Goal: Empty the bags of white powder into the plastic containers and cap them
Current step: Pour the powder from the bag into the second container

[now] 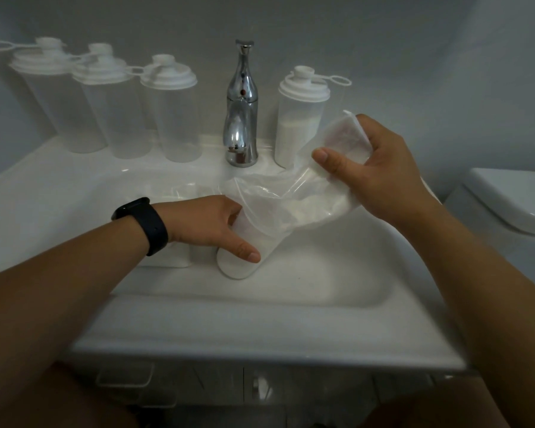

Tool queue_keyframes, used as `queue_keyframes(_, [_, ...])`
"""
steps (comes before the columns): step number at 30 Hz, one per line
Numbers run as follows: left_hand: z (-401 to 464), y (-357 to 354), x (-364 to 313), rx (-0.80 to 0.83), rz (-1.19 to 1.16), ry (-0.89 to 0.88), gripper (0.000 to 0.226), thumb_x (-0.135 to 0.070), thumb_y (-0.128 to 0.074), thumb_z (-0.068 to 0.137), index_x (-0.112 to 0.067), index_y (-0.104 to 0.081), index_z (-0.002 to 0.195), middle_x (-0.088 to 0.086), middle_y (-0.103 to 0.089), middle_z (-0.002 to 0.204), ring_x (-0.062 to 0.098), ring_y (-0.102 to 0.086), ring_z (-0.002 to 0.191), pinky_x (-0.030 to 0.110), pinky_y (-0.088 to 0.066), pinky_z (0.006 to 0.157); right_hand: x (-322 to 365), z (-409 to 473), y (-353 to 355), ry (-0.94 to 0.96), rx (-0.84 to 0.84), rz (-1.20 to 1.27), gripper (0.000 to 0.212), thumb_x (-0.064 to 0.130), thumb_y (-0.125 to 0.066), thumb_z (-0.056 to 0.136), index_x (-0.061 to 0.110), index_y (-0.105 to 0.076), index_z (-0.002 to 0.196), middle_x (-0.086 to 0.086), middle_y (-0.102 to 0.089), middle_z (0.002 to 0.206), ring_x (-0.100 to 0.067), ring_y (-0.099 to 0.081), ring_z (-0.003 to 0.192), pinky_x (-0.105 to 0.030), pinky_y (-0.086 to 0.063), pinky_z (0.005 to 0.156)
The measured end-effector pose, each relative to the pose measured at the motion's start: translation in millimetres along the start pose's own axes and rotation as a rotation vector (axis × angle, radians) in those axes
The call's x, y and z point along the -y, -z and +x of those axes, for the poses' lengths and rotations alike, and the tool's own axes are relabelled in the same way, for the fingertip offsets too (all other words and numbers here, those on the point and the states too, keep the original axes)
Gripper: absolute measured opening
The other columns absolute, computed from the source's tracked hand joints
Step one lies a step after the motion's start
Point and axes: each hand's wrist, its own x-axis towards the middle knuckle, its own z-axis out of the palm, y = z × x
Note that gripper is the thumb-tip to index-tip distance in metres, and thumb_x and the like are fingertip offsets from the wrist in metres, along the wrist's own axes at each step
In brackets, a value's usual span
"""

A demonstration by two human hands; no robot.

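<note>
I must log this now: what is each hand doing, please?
Left hand: grips the open container in the sink.
Right hand: pinches the plastic bag of white powder, raised over the container.

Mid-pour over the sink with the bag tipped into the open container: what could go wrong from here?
1. The bag is limp and its mouth looks wider than the container that the left hand steadies, so powder may spill into the sink.
2. The right hand holds the bag's raised end only; a slip could dump the rest at once.
3. The container seems tilted in the basin and might tip.
</note>
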Motion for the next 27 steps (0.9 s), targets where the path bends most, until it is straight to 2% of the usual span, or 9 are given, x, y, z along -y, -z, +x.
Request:
queue_keyframes(2, [-0.1, -0.8, -0.2, -0.008, 0.006, -0.011, 0.042, -0.051, -0.092, 0.067, -0.034, -0.067, 0.096, -0.033, -0.071, 0.084, -0.008, -0.067, 0.086, 0.006, -0.049, 0.080, -0.4, -0.1, 0.5, 0.005, -0.005, -0.004, 0.021, 0.040, -0.076, 0.088, 0.030, -0.062, 0.099, 0.018, -0.065, 0.088, 0.009, -0.062, 0.079, -0.006, -0.044, 0.069])
queue_keyframes(4, [-1.8, -0.4, -1.2, -0.019, 0.033, -0.021, 0.080, -0.073, -0.087, 0.048, -0.029, -0.070, 0.112, -0.017, -0.075, 0.105, 0.006, -0.070, 0.099, 0.030, -0.055, 0.097, -0.8, 0.0, 1.5, 0.007, -0.017, 0.005, 0.020, 0.038, -0.076, 0.089, 0.029, -0.062, 0.099, 0.018, -0.065, 0.088, 0.009, -0.062, 0.079, -0.007, -0.044, 0.070])
queue_keyframes(5, [-2.1, 0.0, 0.0, -0.019, 0.031, -0.012, 0.086, -0.076, -0.087, 0.044, -0.029, -0.070, 0.114, -0.014, -0.075, 0.108, 0.007, -0.070, 0.100, 0.035, -0.055, 0.100, -0.7, 0.3, 1.7, 0.005, -0.015, 0.005, 0.021, 0.038, -0.076, 0.089, 0.027, -0.062, 0.100, 0.018, -0.065, 0.088, 0.008, -0.063, 0.079, -0.007, -0.045, 0.070])
queue_keyframes(8, [-3.8, -0.2, 0.1, 0.008, -0.016, -0.010, 0.082, -0.070, -0.092, 0.045, -0.032, -0.071, 0.115, -0.021, -0.075, 0.108, 0.000, -0.070, 0.100, 0.032, -0.053, 0.104, -0.7, 0.3, 0.8, -0.002, 0.002, -0.005, 0.025, 0.042, -0.076, 0.087, 0.024, -0.063, 0.101, 0.017, -0.065, 0.088, 0.007, -0.062, 0.078, -0.007, -0.045, 0.069])
queue_keyframes(11, [-4.3, -0.5, -1.3, 0.009, -0.022, -0.025, 0.089, -0.072, -0.086, 0.042, -0.032, -0.069, 0.120, -0.020, -0.074, 0.112, 0.000, -0.069, 0.104, 0.033, -0.053, 0.105, -0.7, 0.0, 0.8, 0.001, 0.001, -0.009, 0.025, 0.040, -0.075, 0.088, 0.025, -0.063, 0.102, 0.017, -0.065, 0.088, 0.009, -0.062, 0.078, -0.007, -0.046, 0.069])
queue_keyframes(14, [-4.9, -0.6, -0.9, 0.017, -0.037, -0.029, 0.085, -0.071, -0.085, 0.043, -0.033, -0.069, 0.118, -0.023, -0.074, 0.111, -0.002, -0.069, 0.102, 0.031, -0.052, 0.104, -0.9, 0.1, 0.7, -0.005, 0.006, -0.003, 0.025, 0.041, -0.075, 0.088, 0.025, -0.063, 0.102, 0.017, -0.065, 0.089, 0.007, -0.063, 0.079, -0.008, -0.046, 0.069])
queue_keyframes(19, [-3.6, -0.7, 0.1, 0.004, -0.018, -0.045, 0.087, -0.074, -0.084, 0.045, -0.031, -0.069, 0.119, -0.015, -0.075, 0.113, 0.005, -0.070, 0.104, 0.037, -0.054, 0.103, -2.1, 0.6, -0.9, -0.022, 0.018, 0.000, 0.028, 0.045, -0.075, 0.087, 0.024, -0.065, 0.103, 0.017, -0.067, 0.089, 0.004, -0.064, 0.080, -0.010, -0.049, 0.070])
queue_keyframes(22, [-0.9, -0.3, 3.3, -0.009, -0.009, -0.047, 0.097, -0.084, -0.083, 0.041, -0.032, -0.067, 0.121, -0.015, -0.074, 0.115, 0.007, -0.069, 0.107, 0.039, -0.054, 0.104, -2.3, 0.6, -0.5, -0.031, 0.010, 0.017, 0.024, 0.041, -0.076, 0.088, 0.024, -0.065, 0.102, 0.017, -0.067, 0.088, 0.005, -0.065, 0.080, -0.010, -0.049, 0.070])
queue_keyframes(27, [2.6, -1.5, 9.1, -0.029, 0.014, -0.052, 0.100, -0.089, -0.080, 0.041, -0.034, -0.064, 0.123, -0.011, -0.071, 0.119, 0.013, -0.068, 0.109, 0.043, -0.054, 0.103, -3.0, 0.7, -0.6, -0.040, 0.007, 0.038, 0.024, 0.041, -0.077, 0.088, 0.027, -0.066, 0.103, 0.019, -0.069, 0.089, -0.001, -0.067, 0.085, -0.017, -0.054, 0.075])
